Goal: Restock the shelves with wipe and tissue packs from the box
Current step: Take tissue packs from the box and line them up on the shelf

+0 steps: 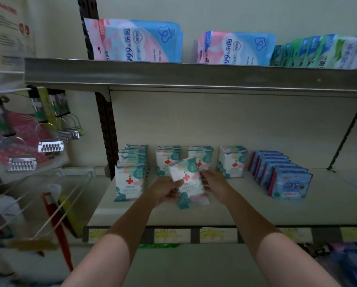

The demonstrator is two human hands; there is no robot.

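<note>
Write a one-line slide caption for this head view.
Both hands, left and right, hold white-and-teal wipe packs above the lower shelf, in front of matching rows.

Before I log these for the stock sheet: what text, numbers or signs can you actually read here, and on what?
"99.9" and "10": on the pink-and-blue packs, upper shelf.
Red cross sign: on the white-and-teal packs, and on the pack both hands hold.
Blue packs, price tags, wall poster: print too blurred to read.
</note>
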